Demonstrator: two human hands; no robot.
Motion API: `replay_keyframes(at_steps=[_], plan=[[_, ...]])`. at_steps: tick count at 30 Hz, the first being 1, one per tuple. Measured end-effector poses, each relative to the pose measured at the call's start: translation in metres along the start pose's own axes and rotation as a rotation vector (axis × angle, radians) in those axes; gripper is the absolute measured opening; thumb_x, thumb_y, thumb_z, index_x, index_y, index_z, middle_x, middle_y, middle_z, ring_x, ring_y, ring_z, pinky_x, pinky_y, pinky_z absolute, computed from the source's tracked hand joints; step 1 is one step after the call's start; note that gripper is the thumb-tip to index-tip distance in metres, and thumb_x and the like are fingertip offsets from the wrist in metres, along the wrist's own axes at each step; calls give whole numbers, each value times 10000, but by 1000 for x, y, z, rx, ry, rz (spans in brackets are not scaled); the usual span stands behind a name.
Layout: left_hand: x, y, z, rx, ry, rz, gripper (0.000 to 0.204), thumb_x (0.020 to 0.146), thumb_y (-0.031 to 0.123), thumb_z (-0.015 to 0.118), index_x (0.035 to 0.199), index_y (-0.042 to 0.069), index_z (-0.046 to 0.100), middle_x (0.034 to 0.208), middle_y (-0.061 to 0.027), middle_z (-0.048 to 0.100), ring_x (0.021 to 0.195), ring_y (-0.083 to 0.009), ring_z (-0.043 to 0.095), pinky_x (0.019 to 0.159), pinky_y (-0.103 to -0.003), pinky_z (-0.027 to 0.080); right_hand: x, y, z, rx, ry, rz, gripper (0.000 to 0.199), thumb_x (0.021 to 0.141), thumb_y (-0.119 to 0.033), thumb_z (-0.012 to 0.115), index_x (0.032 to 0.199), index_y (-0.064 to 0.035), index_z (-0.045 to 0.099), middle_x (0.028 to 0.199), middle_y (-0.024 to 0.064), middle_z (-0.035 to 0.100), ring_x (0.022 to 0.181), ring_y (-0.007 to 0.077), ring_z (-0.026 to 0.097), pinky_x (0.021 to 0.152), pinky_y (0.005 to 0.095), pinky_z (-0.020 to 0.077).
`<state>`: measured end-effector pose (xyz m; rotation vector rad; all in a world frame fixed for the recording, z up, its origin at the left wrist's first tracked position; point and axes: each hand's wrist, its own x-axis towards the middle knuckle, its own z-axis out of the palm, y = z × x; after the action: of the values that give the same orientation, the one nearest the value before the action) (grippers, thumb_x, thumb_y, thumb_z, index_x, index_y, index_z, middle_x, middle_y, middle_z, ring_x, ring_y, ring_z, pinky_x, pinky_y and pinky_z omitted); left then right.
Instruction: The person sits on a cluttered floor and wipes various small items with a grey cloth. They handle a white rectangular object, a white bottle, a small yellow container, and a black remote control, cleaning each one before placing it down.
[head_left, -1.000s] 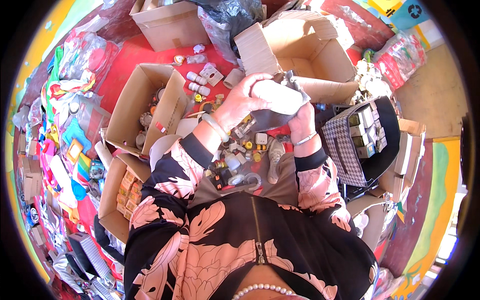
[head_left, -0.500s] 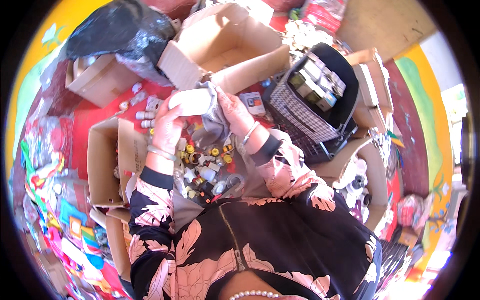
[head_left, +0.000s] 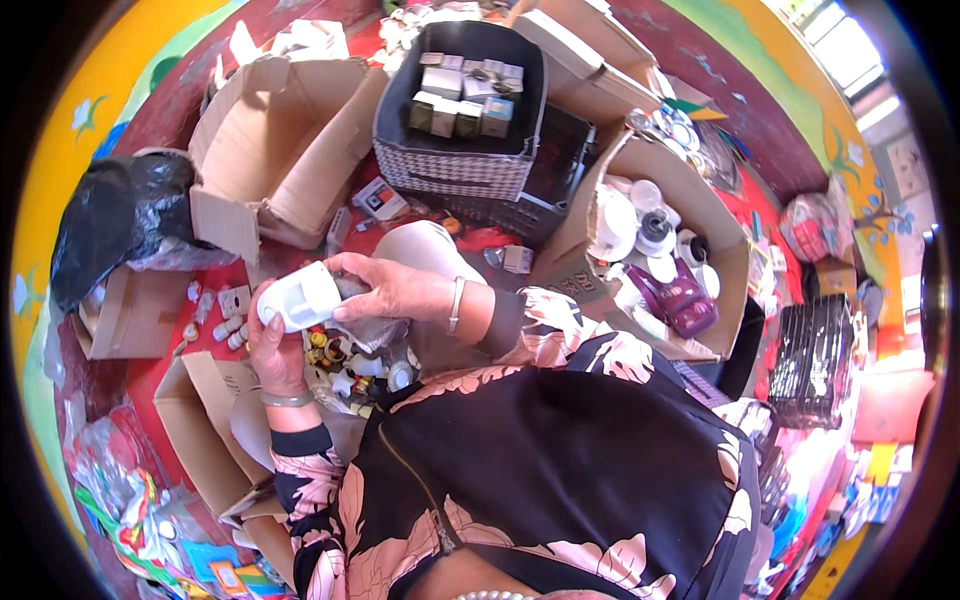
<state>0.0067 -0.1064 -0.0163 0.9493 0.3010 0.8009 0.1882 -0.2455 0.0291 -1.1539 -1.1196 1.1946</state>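
Both hands hold a white plastic device (head_left: 298,300) in front of my lap. It has rounded corners, a pale grey rectangular panel and a small round part on the face turned up. My left hand (head_left: 280,362) grips its left end from below. At its right edge, my right hand (head_left: 395,290) closes thumb and fingers on the device and on a grey cloth (head_left: 375,330), which hangs under the palm. Below the hands lies a pile of small mixed parts (head_left: 345,380), white, yellow and black, partly hidden by my arms and body.
An open cardboard box (head_left: 290,190) stands ahead on the left. A dark checked bin (head_left: 450,172) holds several small boxes. To the right, a carton (head_left: 590,270) contains white and purple bottles. A black plastic bag (head_left: 125,220) and another carton (head_left: 205,420) are at left.
My view has swung to the right, so the surroundings sit further left. The device now shows its panelled face instead of a plain white side, and less of the cloth is visible.
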Motion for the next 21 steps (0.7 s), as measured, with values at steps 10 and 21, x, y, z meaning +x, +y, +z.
replay_keyframes(at_steps=[10, 21], plan=[[-25, -1, 49, 175, -27, -49, 585, 768, 146, 688, 1280, 9, 442, 1189, -112, 517, 1102, -226, 507, 985, -371, 385, -27, 22, 5, -29, 227, 1, 527, 793, -326, 693, 1119, 29, 479, 956, 134, 612, 908, 206, 578, 802, 314, 456], [-18, -26, 40, 218, -237, -177, 850, 682, 207, 761, 1383, 57, 305, 1342, -60, 395, 1264, -209, 349, 1060, -361, 247, -16, 28, 7, 630, 239, -118, 579, 792, -44, 630, 1301, -35, 353, 1187, 57, 498, 1143, 166, 454, 984, 316, 364]])
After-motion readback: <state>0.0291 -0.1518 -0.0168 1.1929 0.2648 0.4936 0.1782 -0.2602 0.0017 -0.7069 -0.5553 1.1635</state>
